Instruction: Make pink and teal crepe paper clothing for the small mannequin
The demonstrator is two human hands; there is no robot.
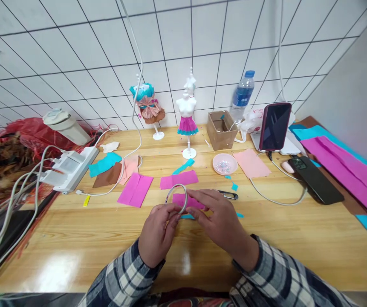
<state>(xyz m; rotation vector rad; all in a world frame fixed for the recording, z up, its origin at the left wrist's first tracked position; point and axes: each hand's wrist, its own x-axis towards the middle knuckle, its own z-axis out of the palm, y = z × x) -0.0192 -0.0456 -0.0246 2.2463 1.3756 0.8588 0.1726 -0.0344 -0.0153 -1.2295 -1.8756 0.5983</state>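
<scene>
Between both hands, a narrow roll of tape, pale and ring-shaped, stands on edge above the table. My left hand pinches its lower rim between thumb and fingers. On its right side my right hand has its thumb and fingertips closed at the rim; any loose tape end there is too small to see. Behind the roll lies a magenta piece of crepe paper, partly hidden by the fingers. Another magenta strip lies just beyond. Black-handled thread snips rest beside my right hand.
A small mannequin in a magenta skirt and a dressed one stand at the wall. Nearby are a cardboard box, a bead dish, a water bottle, phones, a power strip and trailing cables.
</scene>
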